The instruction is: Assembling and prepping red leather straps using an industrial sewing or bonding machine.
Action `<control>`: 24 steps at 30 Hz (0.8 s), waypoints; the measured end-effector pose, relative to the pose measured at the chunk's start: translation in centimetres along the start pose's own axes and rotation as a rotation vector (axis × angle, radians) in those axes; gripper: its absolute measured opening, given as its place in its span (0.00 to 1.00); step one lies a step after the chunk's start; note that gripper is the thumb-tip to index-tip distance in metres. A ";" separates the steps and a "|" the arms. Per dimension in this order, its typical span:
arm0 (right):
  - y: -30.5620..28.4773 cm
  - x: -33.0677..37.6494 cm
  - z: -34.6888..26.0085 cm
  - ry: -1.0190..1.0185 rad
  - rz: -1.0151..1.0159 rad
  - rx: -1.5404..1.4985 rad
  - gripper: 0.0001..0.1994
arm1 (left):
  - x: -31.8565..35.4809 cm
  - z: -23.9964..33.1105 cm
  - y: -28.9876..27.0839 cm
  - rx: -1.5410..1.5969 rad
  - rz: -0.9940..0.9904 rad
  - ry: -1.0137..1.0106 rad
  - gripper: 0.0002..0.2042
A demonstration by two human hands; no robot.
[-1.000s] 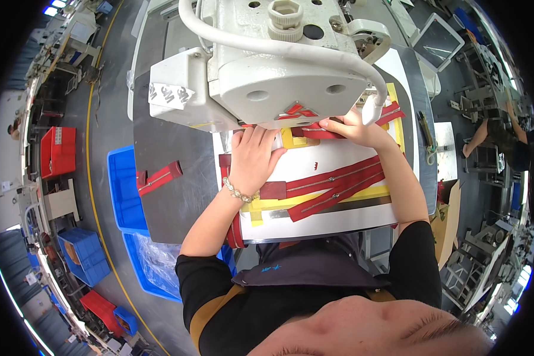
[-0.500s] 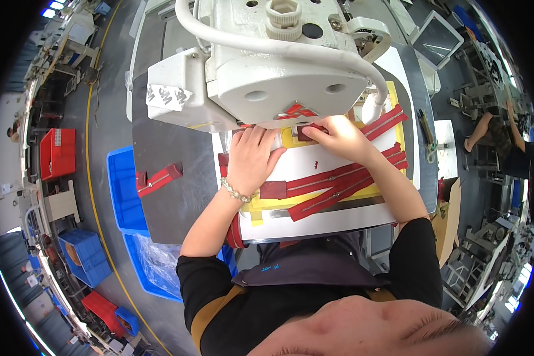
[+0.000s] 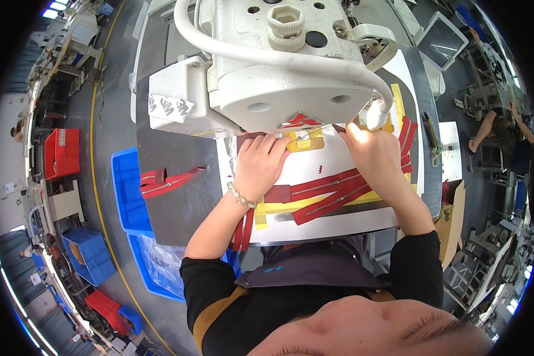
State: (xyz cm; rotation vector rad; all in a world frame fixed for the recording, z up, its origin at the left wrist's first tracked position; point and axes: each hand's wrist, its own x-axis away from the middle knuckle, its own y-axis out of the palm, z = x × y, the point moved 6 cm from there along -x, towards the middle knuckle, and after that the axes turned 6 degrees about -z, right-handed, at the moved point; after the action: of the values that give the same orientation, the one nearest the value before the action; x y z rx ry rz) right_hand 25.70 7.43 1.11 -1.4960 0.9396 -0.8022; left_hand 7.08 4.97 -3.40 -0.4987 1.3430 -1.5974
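Under the front of a white sewing machine head (image 3: pixel 291 89), both my hands work close to its lower edge. My left hand (image 3: pixel 258 166) lies palm down, its fingers stretched forward against a dark red strip (image 3: pixel 243 138) that they partly cover. To the right, my right hand (image 3: pixel 375 155) pinches a small dark red fabric piece (image 3: pixel 338 127) between thumb and fingers. A yellow-edged opening (image 3: pixel 305 144) in the white work sheet (image 3: pixel 302 170) shows between the hands. Red zippers (image 3: pixel 320 188) with metal teeth lie across the sheet below them. The needle area is hidden by the machine.
Another red zipper (image 3: pixel 169 183) lies at the table's left. One more red zipper (image 3: pixel 242 231) hangs at the front edge by my left forearm. Blue bins (image 3: pixel 130 190) stand left of the table. Scissors (image 3: pixel 434 151) and a cardboard box (image 3: pixel 451 219) are at the right.
My right hand has moved right and slightly down, carrying the dark red piece away from the middle. The left hand has shifted slightly right and down; the yellow-edged opening shows more.
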 end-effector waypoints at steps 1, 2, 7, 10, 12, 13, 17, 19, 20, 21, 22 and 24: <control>-0.6 0.2 -0.2 -0.008 0.091 0.037 0.05 | -0.1 0.1 -0.1 0.011 0.016 0.000 0.12; -0.7 0.3 -0.5 -0.007 0.092 0.039 0.05 | -0.1 0.1 -0.2 0.011 0.017 0.002 0.12; -2.6 1.4 -3.3 -0.246 0.314 0.061 0.05 | 0.1 0.2 -1.3 0.038 0.139 0.045 0.08; -3.2 2.0 -4.3 -0.365 0.386 -0.077 0.09 | 0.3 0.9 -2.5 0.125 0.146 0.095 0.04; -3.1 2.5 -4.6 -0.421 0.281 -0.305 0.12 | 0.3 1.3 -3.2 0.237 0.137 0.113 0.02; -3.4 2.6 -4.7 -0.427 0.243 -0.431 0.14 | 0.3 1.4 -3.4 0.351 0.126 0.132 0.04; -3.4 2.8 -5.2 -0.462 0.012 -0.844 0.16 | 0.7 1.1 -3.9 0.472 0.116 0.126 0.06; -2.9 2.9 -5.7 -0.480 -0.068 -0.976 0.17 | 0.7 1.0 -4.2 0.532 0.035 0.121 0.08; -2.4 3.0 -6.0 -0.494 -0.148 -1.108 0.17 | 0.7 0.9 -4.5 0.535 0.034 0.123 0.08; -1.6 2.9 -6.2 -0.458 -0.206 -1.132 0.19 | 0.6 0.6 -4.4 0.640 -0.027 0.112 0.09; -0.9 2.8 -6.5 -0.459 -0.210 -1.133 0.19 | 0.7 0.4 -4.2 0.743 -0.086 0.096 0.10; 2.5 2.9 -7.0 -0.227 -0.579 -1.452 0.21 | 0.8 -0.1 -3.9 0.889 -0.149 0.013 0.11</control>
State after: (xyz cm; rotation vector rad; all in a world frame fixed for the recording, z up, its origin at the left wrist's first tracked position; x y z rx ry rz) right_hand 20.45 1.60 -0.48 -3.1337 0.9209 -0.2018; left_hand 5.09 4.11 -0.11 -0.0348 0.4964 -2.1112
